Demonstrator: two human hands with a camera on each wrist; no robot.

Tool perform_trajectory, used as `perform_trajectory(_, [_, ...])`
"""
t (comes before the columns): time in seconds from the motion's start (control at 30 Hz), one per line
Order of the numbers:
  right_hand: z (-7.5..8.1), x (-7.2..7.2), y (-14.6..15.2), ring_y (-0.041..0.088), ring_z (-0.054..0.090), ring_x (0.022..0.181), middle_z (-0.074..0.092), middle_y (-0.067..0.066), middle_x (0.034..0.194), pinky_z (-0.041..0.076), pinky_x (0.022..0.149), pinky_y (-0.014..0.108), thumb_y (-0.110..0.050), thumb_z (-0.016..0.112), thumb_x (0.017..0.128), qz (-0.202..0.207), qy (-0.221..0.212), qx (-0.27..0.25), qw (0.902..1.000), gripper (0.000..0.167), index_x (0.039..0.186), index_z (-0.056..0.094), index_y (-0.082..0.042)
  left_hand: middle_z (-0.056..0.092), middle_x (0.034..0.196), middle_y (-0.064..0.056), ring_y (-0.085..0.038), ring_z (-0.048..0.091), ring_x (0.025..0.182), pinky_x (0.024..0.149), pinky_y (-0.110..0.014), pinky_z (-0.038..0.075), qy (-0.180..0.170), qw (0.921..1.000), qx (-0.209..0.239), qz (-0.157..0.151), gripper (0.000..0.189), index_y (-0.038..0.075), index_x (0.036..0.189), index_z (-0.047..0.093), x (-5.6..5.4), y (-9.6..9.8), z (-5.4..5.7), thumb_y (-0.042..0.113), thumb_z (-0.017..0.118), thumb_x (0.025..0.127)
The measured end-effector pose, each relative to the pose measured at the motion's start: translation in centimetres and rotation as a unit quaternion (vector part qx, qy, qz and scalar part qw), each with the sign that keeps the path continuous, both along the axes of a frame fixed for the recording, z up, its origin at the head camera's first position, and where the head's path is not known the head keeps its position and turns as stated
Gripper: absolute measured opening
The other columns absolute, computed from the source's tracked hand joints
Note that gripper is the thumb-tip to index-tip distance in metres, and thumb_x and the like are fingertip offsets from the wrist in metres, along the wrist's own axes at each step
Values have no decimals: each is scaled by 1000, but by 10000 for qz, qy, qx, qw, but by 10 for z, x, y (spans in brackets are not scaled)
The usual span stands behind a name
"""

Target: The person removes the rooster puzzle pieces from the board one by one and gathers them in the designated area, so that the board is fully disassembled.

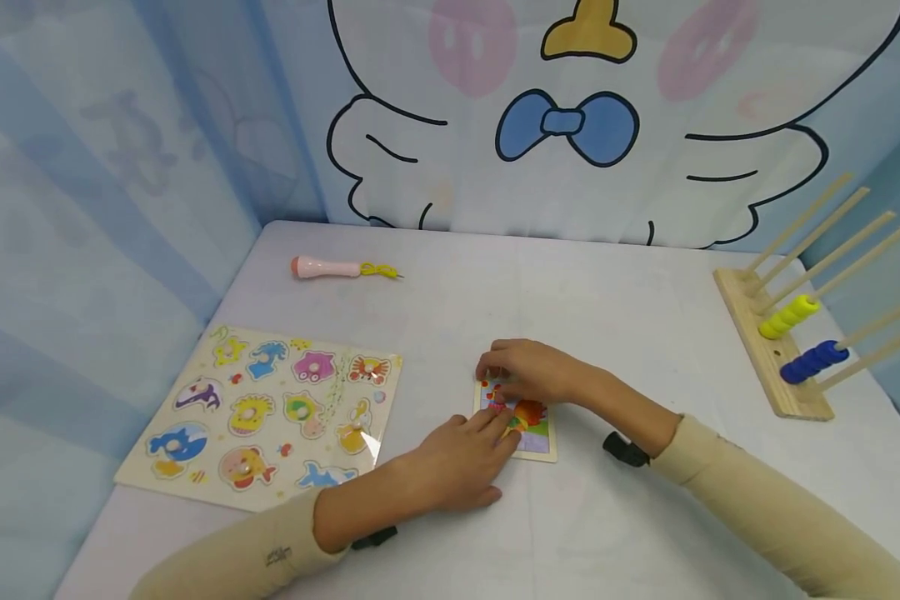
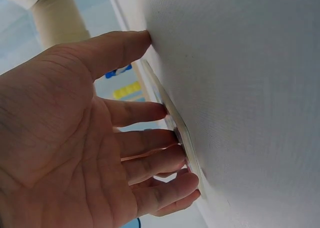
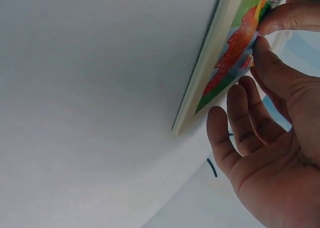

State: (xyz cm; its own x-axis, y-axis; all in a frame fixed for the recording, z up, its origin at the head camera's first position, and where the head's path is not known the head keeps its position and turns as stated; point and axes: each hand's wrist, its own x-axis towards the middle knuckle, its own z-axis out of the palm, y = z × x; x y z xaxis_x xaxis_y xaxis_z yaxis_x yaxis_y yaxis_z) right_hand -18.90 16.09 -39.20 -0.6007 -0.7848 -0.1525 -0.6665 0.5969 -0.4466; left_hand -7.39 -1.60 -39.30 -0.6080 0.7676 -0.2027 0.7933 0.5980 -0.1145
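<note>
A small picture board [image 1: 534, 446] with a pale wooden border lies on the white table, with bright red, orange and green artwork. My left hand [image 1: 461, 462] rests its nearly straight fingers on the picture from the lower left, its thumb on the cloth. My right hand [image 1: 532, 371] bends over the board's upper part. In the right wrist view, the right thumb [image 3: 265, 51] touches the picture beside the left fingertips, its index finger mostly hidden behind it. Whether the right hand pinches a loose piece cannot be made out.
To the left lies a larger peg puzzle [image 1: 281, 408] with sea-animal pieces. A pink toy microphone [image 1: 326, 267] with a yellow cord lies behind it. At the right stands a wooden peg rack [image 1: 753, 333] with yellow beads [image 1: 789, 317] and blue beads [image 1: 813, 362]. Curtains hang behind.
</note>
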Motion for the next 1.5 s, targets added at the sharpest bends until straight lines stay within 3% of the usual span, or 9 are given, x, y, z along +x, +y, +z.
perform_trajectory(0.47, [7,-5,-8,16,51,90,55,-2,97,45,82,30,-9,74,87,33,-367,264,9990,21,105,64,-15,40,151,-8,-23,37,136,91,-35,46,179,9998,51,-24,71,12,144,46,2,1,1,55,61,91])
perform_trajectory(0.7, [7,-7,-7,16,52,86,56,-1,94,48,77,30,-9,73,89,-91,-639,244,9976,21,105,62,-16,31,156,-11,-24,36,136,94,-39,46,-269,9993,176,192,71,12,147,41,1,2,0,52,62,91])
perform_trajectory(1.0, [3,-5,-2,15,56,83,61,-2,94,50,74,29,-2,67,92,-258,-931,-129,9952,21,109,62,-13,31,155,-12,-25,35,130,94,-37,42,-571,9973,442,118,65,14,140,43,-8,-1,-4,50,61,88])
perform_trajectory(1.17, [4,-6,-2,13,58,82,63,-3,91,50,76,28,-1,68,90,-267,-966,-369,9943,17,106,65,-7,30,156,-14,-26,34,129,93,-36,41,-606,9972,421,114,65,14,138,44,-9,-1,-3,51,61,88])
perform_trajectory(1.5, [4,-12,3,13,60,84,64,-4,90,50,78,29,-6,71,90,-220,-1144,-472,9921,15,102,66,-12,30,156,-14,-27,35,126,92,-38,41,-626,9974,352,111,65,15,136,45,-11,2,-3,54,61,87])
